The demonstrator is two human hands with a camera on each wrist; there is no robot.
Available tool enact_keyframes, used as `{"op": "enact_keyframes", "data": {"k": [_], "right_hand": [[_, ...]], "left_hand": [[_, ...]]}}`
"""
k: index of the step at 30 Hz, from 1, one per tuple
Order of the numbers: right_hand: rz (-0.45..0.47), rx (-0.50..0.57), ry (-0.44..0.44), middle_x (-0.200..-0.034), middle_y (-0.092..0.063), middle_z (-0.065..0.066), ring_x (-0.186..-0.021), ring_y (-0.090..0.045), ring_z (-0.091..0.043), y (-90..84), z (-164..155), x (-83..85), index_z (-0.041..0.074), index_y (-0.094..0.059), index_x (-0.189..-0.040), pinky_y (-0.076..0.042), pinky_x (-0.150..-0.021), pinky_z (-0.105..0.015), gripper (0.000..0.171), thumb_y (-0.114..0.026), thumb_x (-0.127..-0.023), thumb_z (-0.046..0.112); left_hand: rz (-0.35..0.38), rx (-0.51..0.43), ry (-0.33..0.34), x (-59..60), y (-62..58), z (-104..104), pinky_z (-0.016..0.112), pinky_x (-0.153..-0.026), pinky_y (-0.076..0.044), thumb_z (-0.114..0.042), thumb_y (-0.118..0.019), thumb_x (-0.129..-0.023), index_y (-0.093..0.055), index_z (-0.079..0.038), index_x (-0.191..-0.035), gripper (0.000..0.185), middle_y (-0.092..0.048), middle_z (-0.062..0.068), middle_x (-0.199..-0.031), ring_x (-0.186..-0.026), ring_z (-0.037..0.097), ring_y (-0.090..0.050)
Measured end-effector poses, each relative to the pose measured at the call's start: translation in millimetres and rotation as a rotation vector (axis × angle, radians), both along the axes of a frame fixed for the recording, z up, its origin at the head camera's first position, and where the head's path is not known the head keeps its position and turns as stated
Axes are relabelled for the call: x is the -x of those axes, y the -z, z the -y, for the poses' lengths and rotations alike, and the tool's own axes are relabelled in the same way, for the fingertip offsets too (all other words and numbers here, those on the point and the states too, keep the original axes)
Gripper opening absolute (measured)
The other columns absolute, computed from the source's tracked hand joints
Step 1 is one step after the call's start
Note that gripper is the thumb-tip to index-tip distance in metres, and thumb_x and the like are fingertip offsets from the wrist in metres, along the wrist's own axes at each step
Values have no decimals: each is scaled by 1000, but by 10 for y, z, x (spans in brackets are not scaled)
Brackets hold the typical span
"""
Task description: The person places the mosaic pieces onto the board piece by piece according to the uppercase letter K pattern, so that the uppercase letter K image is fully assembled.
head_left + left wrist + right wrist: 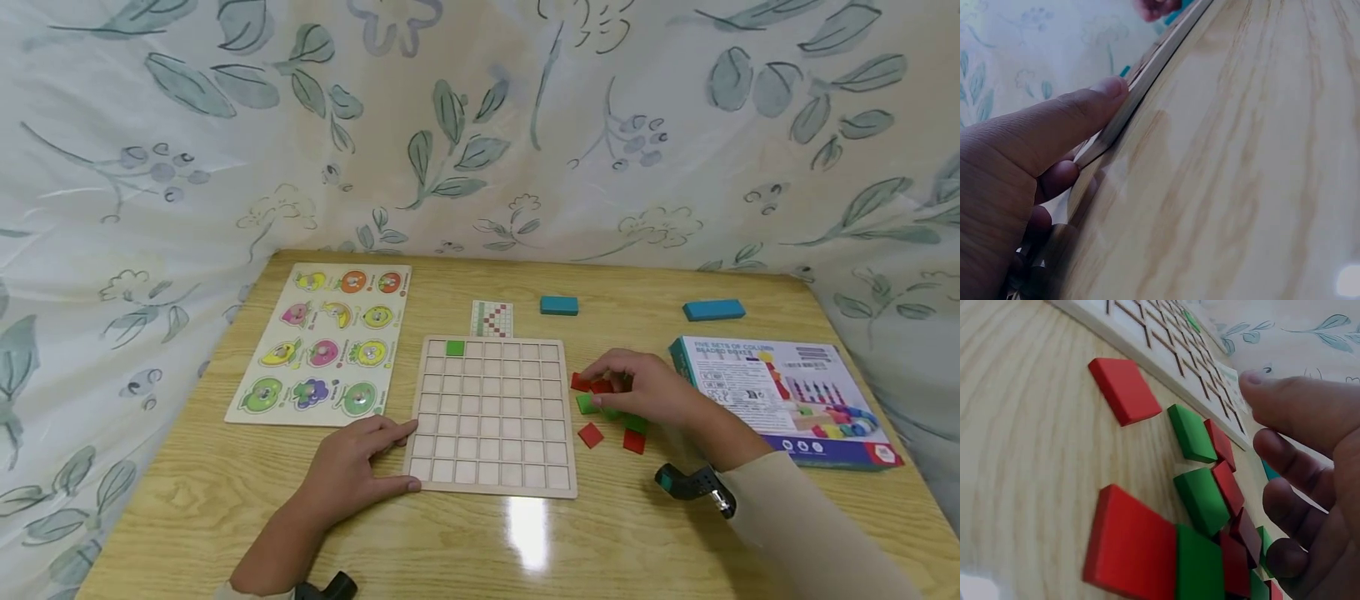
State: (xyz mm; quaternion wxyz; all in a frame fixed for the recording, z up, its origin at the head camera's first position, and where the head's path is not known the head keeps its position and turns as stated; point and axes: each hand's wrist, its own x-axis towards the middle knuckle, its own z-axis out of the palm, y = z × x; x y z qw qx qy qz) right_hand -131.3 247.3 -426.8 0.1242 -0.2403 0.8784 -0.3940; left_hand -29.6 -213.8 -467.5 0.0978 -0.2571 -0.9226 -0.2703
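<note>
A pale wooden grid board (pixel 491 417) lies mid-table with a single green tile (pixel 454 348) in its top row. My left hand (pixel 360 468) rests flat on the table at the board's lower-left corner, and its thumb (pixel 1079 112) lies along the board's edge (pixel 1154 69). My right hand (pixel 637 385) hovers over a loose pile of red and green tiles (pixel 609 410) right of the board. In the right wrist view its fingers (pixel 1310 456) are loosely curled above the tiles (pixel 1204 500) with nothing between them. One red tile (pixel 1124 389) lies apart near the board (pixel 1141 325).
A fruit peg puzzle (pixel 322 346) lies left of the grid board, and a small pattern card (pixel 492 319) behind it. Two blue blocks (pixel 558 305) (pixel 713 310) sit at the back. A printed box (pixel 787 400) lies at the right. Leaf-patterned cloth surrounds the table.
</note>
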Motion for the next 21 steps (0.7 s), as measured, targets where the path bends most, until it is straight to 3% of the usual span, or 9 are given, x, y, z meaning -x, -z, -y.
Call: {"op": "enact_keyframes", "data": {"k": [11, 21], "right_hand": [[-42, -66, -41, -108, -67, 7, -79, -53, -17, 55, -2, -1, 23, -83, -116, -47, -67, -27, 30, -89, -89, 14], [-101, -152, -87, -106, -66, 7, -92, -59, -14, 55, 48, -18, 20, -82, -111, -55, -81, -31, 22, -88, -90, 15]], "left_hand": [[22, -2, -3, -2, 11, -4, 30, -76, -52, -53, -97, -71, -76, -20, -137, 76, -65, -16, -102, -88, 1, -57], [17, -3, -3, -7, -8, -11, 29, -75, -51, -52, -97, -71, -77, -19, -136, 76, -65, -16, -102, -88, 1, -57]]}}
